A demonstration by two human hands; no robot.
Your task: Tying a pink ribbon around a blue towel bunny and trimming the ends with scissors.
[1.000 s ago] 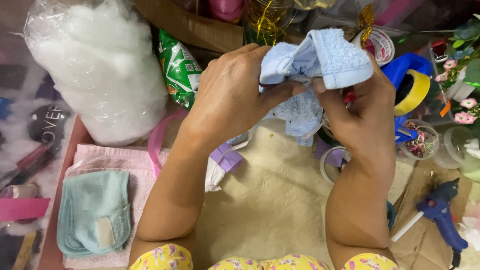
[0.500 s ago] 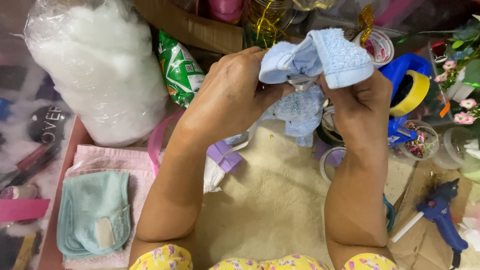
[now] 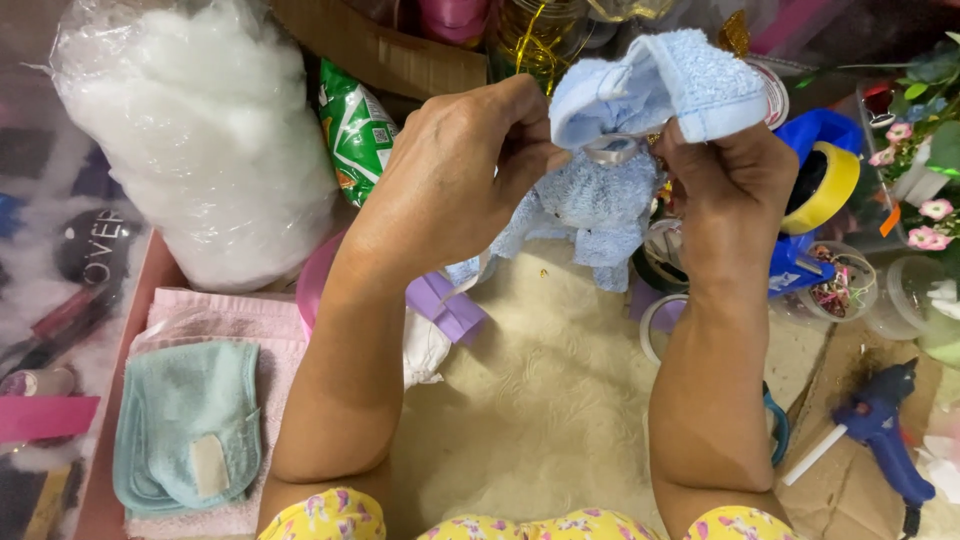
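Observation:
A light blue terry cloth (image 3: 660, 90) is bunched up in front of me, its lower part hanging down like a small stuffed shape. My left hand (image 3: 455, 175) pinches its left side between thumb and fingers. My right hand (image 3: 730, 180) grips its right side just under the folded top. A thin silvery band (image 3: 612, 150) runs around the cloth's narrow waist between my two thumbs.
A plastic bag of white stuffing (image 3: 195, 130) lies at the upper left, a green packet (image 3: 355, 130) beside it. Folded teal cloth (image 3: 185, 425) rests on pink towels. A blue glue gun (image 3: 885, 425) lies lower right, tape rolls (image 3: 825, 180) and small flowers (image 3: 925, 215) at right.
Both hands have lifted the blue cloth slightly up and to the right. The silvery band at its waist has come into view and the lower part hangs more freely.

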